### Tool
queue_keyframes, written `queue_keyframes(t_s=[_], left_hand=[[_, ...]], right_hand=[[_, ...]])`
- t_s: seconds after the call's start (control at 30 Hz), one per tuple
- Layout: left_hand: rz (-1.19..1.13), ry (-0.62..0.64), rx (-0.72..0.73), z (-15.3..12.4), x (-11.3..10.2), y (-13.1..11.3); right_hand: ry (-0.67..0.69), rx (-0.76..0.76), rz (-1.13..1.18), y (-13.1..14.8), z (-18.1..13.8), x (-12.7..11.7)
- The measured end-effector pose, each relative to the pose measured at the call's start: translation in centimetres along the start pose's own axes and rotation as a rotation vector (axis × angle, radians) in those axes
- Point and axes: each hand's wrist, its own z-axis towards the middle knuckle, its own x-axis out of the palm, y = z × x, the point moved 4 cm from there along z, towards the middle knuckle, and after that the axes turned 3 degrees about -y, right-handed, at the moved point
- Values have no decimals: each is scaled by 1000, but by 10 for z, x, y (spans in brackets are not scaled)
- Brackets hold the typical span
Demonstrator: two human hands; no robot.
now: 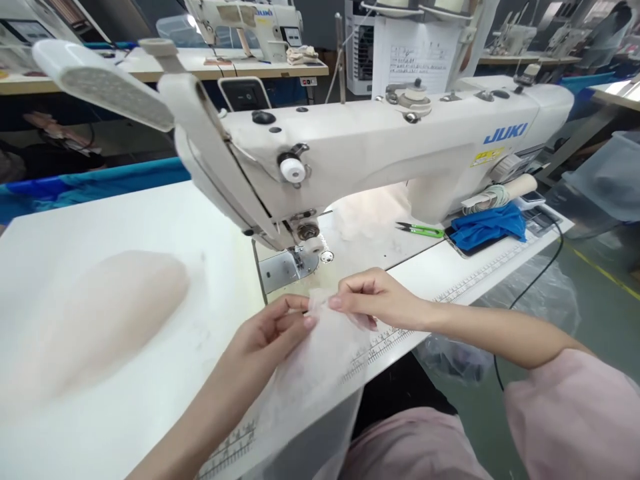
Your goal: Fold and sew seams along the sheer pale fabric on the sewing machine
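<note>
Both hands pinch the top edge of a sheer white fabric (325, 353), which hangs down over the table's front edge. My left hand (273, 333) grips it between thumb and fingertips on the left. Just beside it, my right hand (373, 299) pinches the same edge, its fingers curled. The hands are in front of the needle and presser foot (299, 261) of a white sewing machine (380, 143), with the fabric apart from the needle. The metal needle plate (277, 272) shows behind my left hand.
Green thread snips (421, 231) lie on the machine bed. A blue cloth (487, 227) and a thread cone (520, 190) lie at the right. Pale fabric (373, 210) sits under the machine arm. A ruler strip (470, 270) runs along the table's front edge. A blurred beige patch lies left.
</note>
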Motion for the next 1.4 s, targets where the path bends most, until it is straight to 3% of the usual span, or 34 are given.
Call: queue_keyframes(t_s=[0.07,0.13,0.27,0.37,0.53,0.77,1.0,1.27,1.4], left_hand=[[211,-221,93,-6,-18,-3],[326,-305,177,-12,-26,-9],[300,-73,287,-16,-9,-15],[214,-96,253,-11,-1,-11],[9,-24,230,-6,2,-7],[163,-35,219,-5,12,-5],[-53,5,205,-9,8,-11],[-465,355,-116,-13,-18,9],[-363,200,-55,-9,-15,4]], right_hand=[[-10,-29,-55,-1,8,6],[-42,-52,-124,-1,14,12],[-61,-31,-121,-7,24,23],[-122,-13,-45,-11,29,26],[-201,13,-8,-15,32,23],[-203,84,127,-18,33,26],[-134,107,202,-18,32,22],[142,294,295,-11,30,7],[163,345,220,-16,32,15]])
